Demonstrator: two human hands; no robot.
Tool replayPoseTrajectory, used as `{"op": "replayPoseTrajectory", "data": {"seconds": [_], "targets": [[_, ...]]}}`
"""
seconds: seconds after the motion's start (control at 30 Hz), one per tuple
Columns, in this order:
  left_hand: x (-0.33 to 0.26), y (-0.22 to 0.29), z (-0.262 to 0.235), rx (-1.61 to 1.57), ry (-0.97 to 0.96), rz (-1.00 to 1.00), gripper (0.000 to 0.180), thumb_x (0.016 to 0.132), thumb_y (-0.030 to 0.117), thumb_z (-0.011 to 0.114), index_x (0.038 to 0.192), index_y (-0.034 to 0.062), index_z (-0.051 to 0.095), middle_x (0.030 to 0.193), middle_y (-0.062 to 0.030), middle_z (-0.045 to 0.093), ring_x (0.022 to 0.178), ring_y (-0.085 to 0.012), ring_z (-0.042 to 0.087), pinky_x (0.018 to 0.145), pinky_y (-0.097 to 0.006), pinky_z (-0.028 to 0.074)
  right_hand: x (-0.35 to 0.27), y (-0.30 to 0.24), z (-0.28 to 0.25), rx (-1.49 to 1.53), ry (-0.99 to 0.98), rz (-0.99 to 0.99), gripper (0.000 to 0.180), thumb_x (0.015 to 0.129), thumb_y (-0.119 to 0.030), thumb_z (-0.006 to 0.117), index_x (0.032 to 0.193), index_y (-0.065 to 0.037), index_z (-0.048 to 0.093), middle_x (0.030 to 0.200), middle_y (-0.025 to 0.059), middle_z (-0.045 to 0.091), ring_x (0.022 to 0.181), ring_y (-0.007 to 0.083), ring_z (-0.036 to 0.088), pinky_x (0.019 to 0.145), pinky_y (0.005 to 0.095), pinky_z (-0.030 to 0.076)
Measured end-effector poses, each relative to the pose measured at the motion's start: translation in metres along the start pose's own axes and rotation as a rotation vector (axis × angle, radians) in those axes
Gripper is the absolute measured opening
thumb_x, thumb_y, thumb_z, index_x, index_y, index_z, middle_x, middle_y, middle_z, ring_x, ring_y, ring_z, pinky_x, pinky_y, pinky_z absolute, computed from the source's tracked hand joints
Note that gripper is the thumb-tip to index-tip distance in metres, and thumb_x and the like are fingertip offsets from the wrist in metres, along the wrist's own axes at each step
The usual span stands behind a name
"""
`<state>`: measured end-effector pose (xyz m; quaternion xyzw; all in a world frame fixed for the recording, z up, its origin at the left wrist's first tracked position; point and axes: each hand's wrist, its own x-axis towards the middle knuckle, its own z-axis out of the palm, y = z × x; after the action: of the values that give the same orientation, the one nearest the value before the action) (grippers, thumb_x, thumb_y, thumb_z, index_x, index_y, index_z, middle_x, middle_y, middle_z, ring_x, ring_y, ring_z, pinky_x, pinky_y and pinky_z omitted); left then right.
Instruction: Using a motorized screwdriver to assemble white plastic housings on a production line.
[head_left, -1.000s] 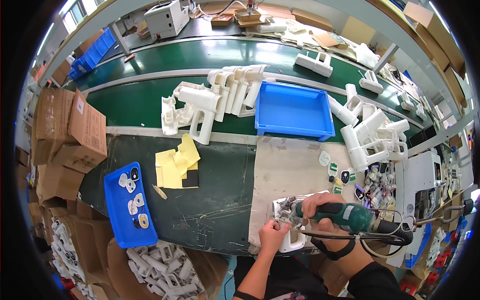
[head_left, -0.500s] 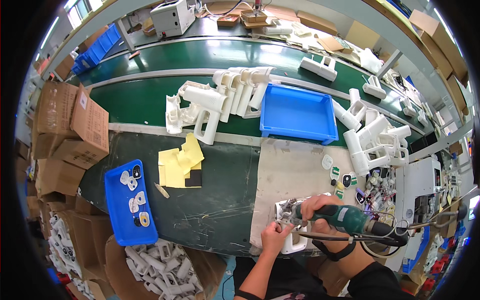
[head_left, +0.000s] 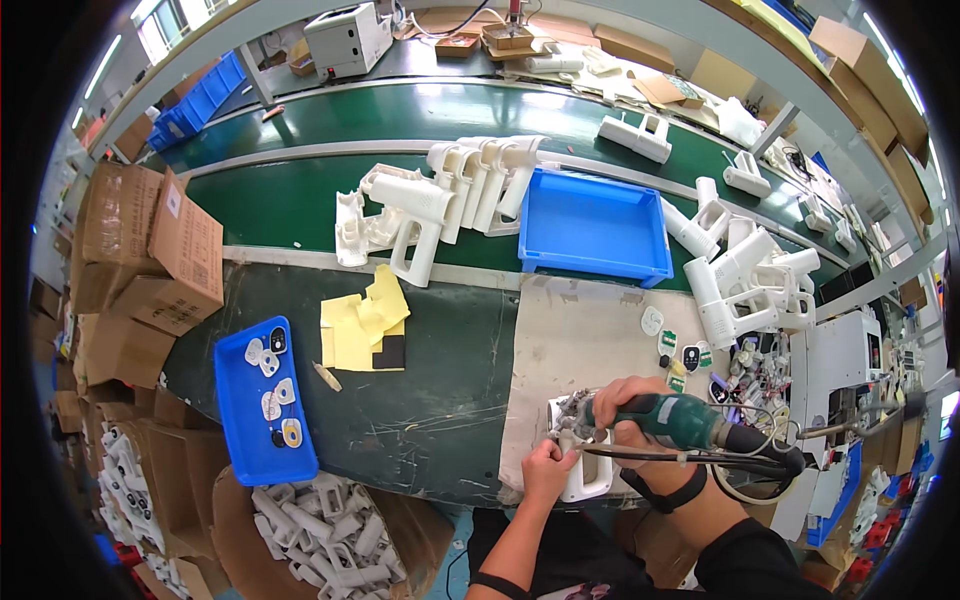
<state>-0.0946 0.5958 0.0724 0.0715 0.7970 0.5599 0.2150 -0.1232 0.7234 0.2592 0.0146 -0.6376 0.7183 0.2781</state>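
Note:
My right hand (head_left: 622, 398) is wrapped round a green electric screwdriver (head_left: 688, 422), held almost level with its tip pointing left. Beneath that tip lies a white plastic housing (head_left: 592, 482) with a loop handle, on the beige mat (head_left: 545, 340). Metal-coloured parts show at the housing's upper end, partly hidden by the tool and fingers. My left hand (head_left: 545, 470) is closed at the housing's left side, close to the screwdriver tip; its fingertips press together there, and whatever they may pinch is too small to make out.
Right of the mat are small circuit boards (head_left: 668, 343) and piled white housings (head_left: 745, 290). A blue bin (head_left: 597, 225) stands behind. At left are yellow sheets (head_left: 350, 335), a blue tray (head_left: 235, 420) with small parts, and cartons (head_left: 190, 245). Dark cables (head_left: 690, 457) trail from the screwdriver.
My right hand and the screwdriver have shifted slightly left and up, and the tool's rear end has dipped a little. My left hand stays at the housing.

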Motion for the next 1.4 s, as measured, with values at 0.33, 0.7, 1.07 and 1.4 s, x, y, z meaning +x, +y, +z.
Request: {"op": "replayPoseTrajectory", "data": {"seconds": [0.33, 0.7, 1.07, 1.4], "targets": [[0.002, 0.022, -0.012, -0.023, 0.057, -0.108, 0.037, 0.068, 0.027, 0.082, 0.086, 0.0026, 0.062, 0.057, -0.0030, 0.044, 0.053, -0.0134, 0.042, 0.050, -0.028, 0.038, -0.012, -0.050, -0.004, 0.079, 0.081, -0.053, 0.044, 0.085, -0.032, 0.068, 0.111, -0.003, 0.046, 0.079, 0.0103, 0.055, 0.073, 0.0212, 0.054, 0.066, 0.0355, 0.047], [0.005, 0.014, -0.025, -0.294, 0.024, -0.058, 0.012, 0.085, 0.011, 0.062, 0.089, -0.0002, 0.065, 0.066, -0.0009, 0.058, 0.054, -0.0085, 0.053, 0.049, -0.025, 0.042, -0.033, -0.070, 0.000, 0.099, 0.041, 0.040, 0.049, 0.079, -0.043, 0.070, 0.105, -0.008, 0.049, 0.076, 0.0079, 0.054, 0.068, 0.0209, 0.054, 0.069, 0.0388, 0.043], [0.001, -0.018, -0.016, -0.334, -0.131, -0.196, 0.022, 0.078, 0.013, 0.071, 0.069, 0.0036, 0.053, 0.059, 0.0027, 0.049, 0.051, -0.0061, 0.040, 0.047, -0.024, 0.034, -0.036, -0.050, 0.004, 0.074, -0.022, 0.182, 0.045, 0.079, -0.031, 0.073, 0.107, -0.004, 0.050, 0.080, 0.0114, 0.056, 0.078, 0.0243, 0.055, 0.077, 0.0415, 0.044], [0.004, -0.001, -0.024, -0.135, -0.134, -0.165, 0.016, 0.067, 0.001, 0.068, 0.071, 0.0042, 0.053, 0.061, 0.0056, 0.045, 0.057, -0.0041, 0.038, 0.050, -0.021, 0.031, -0.041, -0.018, 0.005, -0.080, -0.170, 0.014, 0.036, 0.082, -0.026, 0.071, 0.102, -0.003, 0.051, 0.078, 0.0082, 0.057, 0.067, 0.0202, 0.057, 0.070, 0.0382, 0.047]]}}
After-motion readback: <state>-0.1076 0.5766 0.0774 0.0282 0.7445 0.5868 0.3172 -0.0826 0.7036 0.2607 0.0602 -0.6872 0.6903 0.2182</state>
